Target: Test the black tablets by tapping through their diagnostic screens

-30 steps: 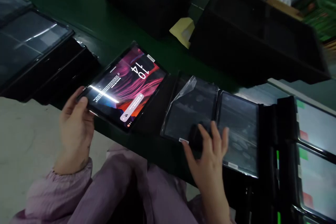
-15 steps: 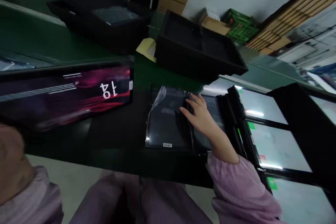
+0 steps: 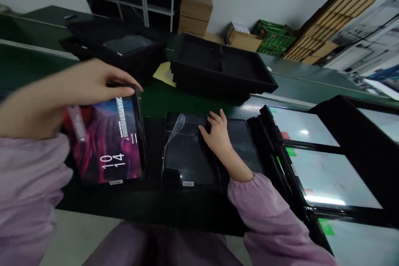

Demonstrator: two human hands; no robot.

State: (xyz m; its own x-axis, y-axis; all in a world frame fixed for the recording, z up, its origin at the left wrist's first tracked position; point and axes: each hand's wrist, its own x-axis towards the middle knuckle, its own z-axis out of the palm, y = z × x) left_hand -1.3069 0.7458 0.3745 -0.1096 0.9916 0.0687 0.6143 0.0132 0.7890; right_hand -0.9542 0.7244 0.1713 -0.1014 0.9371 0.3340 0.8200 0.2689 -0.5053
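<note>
Handling step, as judged: the left hand (image 3: 71, 91) has its grip closed on the top edge of the lit tablet (image 3: 109, 145), which hangs screen-up over the near edge of the green worktop (image 3: 31, 62), just left of the film-wrapped tablet (image 3: 187, 153). The right hand (image 3: 218, 137) lies open, fingers loosely curled, across the seam between that unit and a second dark tablet (image 3: 246, 149). Held by one edge only, the lit tablet would want lower-edge support before any move.

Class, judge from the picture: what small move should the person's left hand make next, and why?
Probably set the lit tablet down on the green bench: the left hand grips only its top edge, and the right hand rests on the dark tablets alongside.
</note>
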